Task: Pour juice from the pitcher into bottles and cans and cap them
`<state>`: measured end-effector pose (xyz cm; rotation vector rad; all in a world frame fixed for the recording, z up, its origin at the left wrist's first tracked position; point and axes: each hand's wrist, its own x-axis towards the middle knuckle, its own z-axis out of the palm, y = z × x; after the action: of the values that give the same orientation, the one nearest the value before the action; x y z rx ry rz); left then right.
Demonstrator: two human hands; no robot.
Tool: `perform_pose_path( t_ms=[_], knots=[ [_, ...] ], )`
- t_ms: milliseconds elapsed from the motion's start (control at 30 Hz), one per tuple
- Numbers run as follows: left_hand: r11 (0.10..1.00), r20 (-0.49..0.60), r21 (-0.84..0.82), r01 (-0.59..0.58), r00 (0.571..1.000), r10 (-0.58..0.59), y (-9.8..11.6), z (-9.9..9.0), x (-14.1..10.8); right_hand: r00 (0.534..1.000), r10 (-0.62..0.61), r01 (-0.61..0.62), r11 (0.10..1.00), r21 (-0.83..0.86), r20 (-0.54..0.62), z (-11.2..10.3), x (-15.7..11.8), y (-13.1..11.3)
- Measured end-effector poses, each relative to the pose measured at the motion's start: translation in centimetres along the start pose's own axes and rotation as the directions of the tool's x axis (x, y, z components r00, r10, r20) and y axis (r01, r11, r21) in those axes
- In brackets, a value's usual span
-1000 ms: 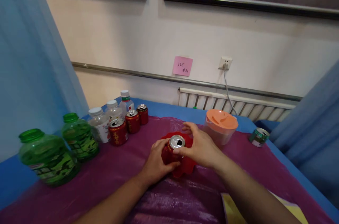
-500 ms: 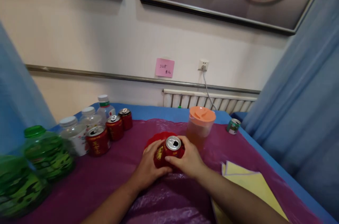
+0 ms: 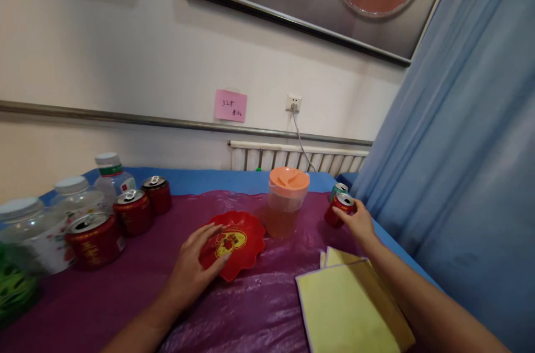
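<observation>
My right hand [image 3: 359, 225] is wrapped round a red drink can [image 3: 337, 211] with an opened top, at the right side of the table. Right behind that can stands a green can [image 3: 339, 190], partly hidden by it. My left hand [image 3: 195, 258] holds nothing; its fingers are apart over the left edge of a red scalloped plate [image 3: 246, 250] with a yellow design in its middle. A pitcher [image 3: 288, 208] with an orange lid and amber liquid stands between the plate and the held can.
Several red cans [image 3: 95, 241] stand in a slanting row at the left, beside clear jars with white lids [image 3: 31, 239]. A green container [image 3: 14, 286] is cut off at the left edge. Folded yellow cloths [image 3: 346, 308] lie at the front right. A blue curtain [image 3: 451, 163] hangs on the right.
The red can has moved from between both hands over the plate to the right, beside the green can. My left hand has let go of it. The view has turned right.
</observation>
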<state>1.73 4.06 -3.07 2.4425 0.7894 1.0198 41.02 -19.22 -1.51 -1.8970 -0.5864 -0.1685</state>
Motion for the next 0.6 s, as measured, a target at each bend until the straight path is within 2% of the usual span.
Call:
perform_pose_path(
  t_ms=[133,267,400,600],
  knots=[
    [0.999,-0.029,0.035,-0.009,1.000,0.010,-1.5,0.5,0.2,0.991,0.094,-0.103,0.990,-0.095,-0.091,-0.7,4.8,4.2],
    [0.999,-0.031,0.052,-0.007,0.999,0.009,-2.4,0.7,0.2,0.976,0.169,-0.191,0.967,-0.166,-0.135,-0.4,7.5,7.2],
    [0.998,-0.019,0.068,-0.011,1.000,0.013,-3.0,1.0,0.1,0.971,0.198,-0.224,0.949,-0.224,-0.133,0.4,8.5,8.6],
    [0.998,-0.010,0.068,-0.017,1.000,0.018,-3.2,1.2,-0.2,0.970,0.216,-0.240,0.919,-0.313,-0.110,1.1,8.6,9.0]
  ],
)
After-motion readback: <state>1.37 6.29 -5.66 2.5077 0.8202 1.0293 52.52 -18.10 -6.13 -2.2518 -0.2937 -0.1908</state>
